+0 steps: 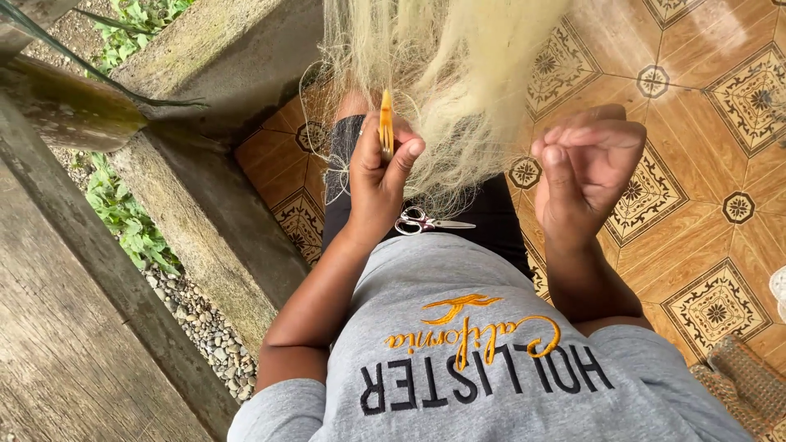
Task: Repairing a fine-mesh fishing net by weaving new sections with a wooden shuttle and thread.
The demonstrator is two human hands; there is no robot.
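The left hand (378,176) pinches an orange netting needle (386,123) upright against the pale fishing net (458,74) hanging over the lap. The right hand (585,168) curls loosely shut beside it, holding nothing visible. Scissors (426,222) lie on the lap.

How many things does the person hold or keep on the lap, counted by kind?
Pale fine-mesh fishing net: 1
Flat orange netting needle, in the left hand: 1
Small steel scissors with pink-trimmed handles, on the lap: 1
Total: 3
The right hand pinches net strands.
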